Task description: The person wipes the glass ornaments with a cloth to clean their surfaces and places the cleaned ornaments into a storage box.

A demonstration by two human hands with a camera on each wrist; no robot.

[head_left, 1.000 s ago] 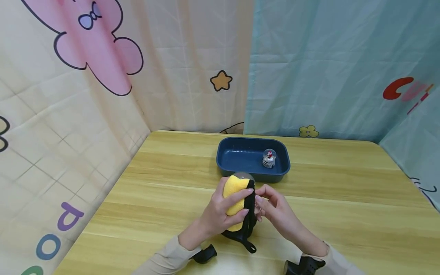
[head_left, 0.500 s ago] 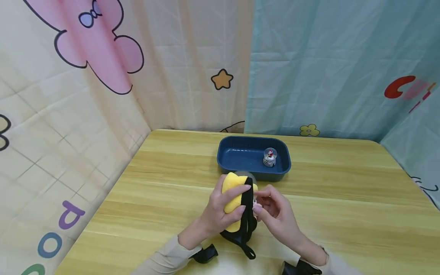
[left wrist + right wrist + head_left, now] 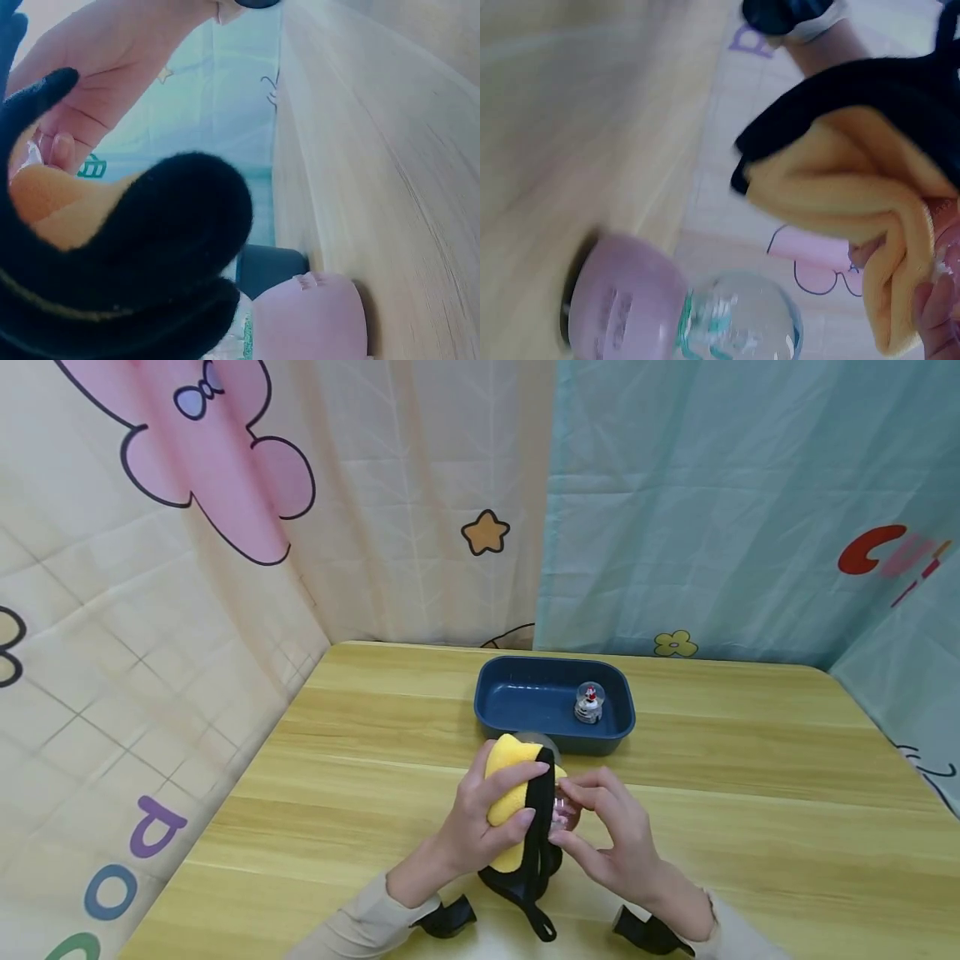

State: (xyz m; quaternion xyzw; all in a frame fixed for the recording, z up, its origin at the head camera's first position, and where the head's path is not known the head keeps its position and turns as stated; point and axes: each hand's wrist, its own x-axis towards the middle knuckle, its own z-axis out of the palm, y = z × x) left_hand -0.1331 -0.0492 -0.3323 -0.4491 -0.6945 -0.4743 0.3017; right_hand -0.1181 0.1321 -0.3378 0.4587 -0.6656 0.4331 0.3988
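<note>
My left hand (image 3: 487,822) grips a yellow-and-black fleece pouch (image 3: 508,785), its black loop hanging toward me. At the pouch's right side, a small clear, pink-tinted ball, seemingly a snow globe (image 3: 566,815), shows between the thumb and fingers of my right hand (image 3: 626,835). In the right wrist view the pouch's yellow inside (image 3: 832,199) is spread, and fingertips touch the clear thing at the edge. A larger snow globe with a pink base (image 3: 626,300) stands on the table behind the pouch; in the head view only its dome (image 3: 543,742) shows.
A dark blue bin (image 3: 517,731) stands beyond the hands, holding a small snow globe (image 3: 589,702) with a red-and-white figure. The wooden table (image 3: 375,727) ends at patterned curtains (image 3: 420,568) at the back and left.
More of the small pink-tinted globe shows at the pouch's side, and my right fingers have spread wider around it. The left hand keeps its grip on the pouch, nearly still.
</note>
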